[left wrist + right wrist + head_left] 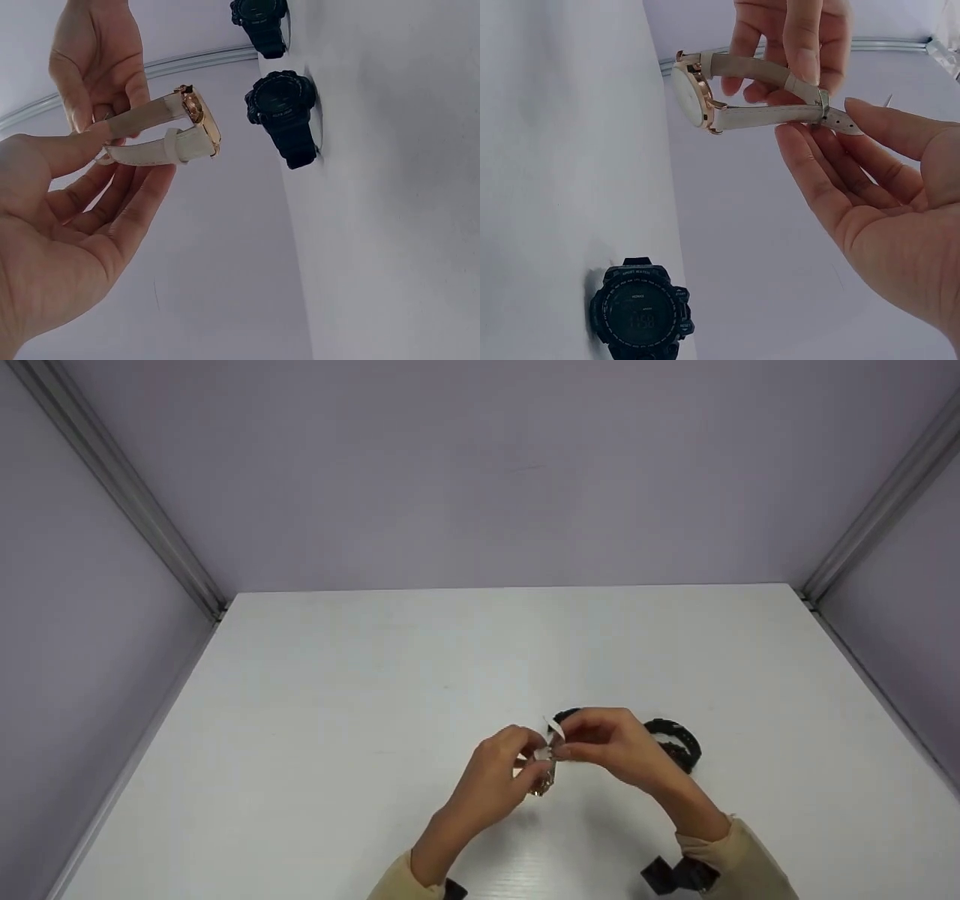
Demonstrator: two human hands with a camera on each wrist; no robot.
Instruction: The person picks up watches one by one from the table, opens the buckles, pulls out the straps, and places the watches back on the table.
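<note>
Watch (697, 94) with pale strap, gold case, mid-frame: light, strap floppy, glass fragile. Left hand (499, 769) and right hand (607, 742) both pinch strap ends; safest hold there, off glass.

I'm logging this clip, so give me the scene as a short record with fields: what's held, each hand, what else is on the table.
held item: white-strap watch with a gold-coloured case, lifted above the table
left hand: fingers and thumb pinch the strap ends
right hand: fingers and thumb pinch the strap by the buckle
strap: looped, its two ends brought together between the hands
other items: two black digital watches, side by side on the table
surface: white table
surroundings: pale lilac walls with metal corner rails
</note>
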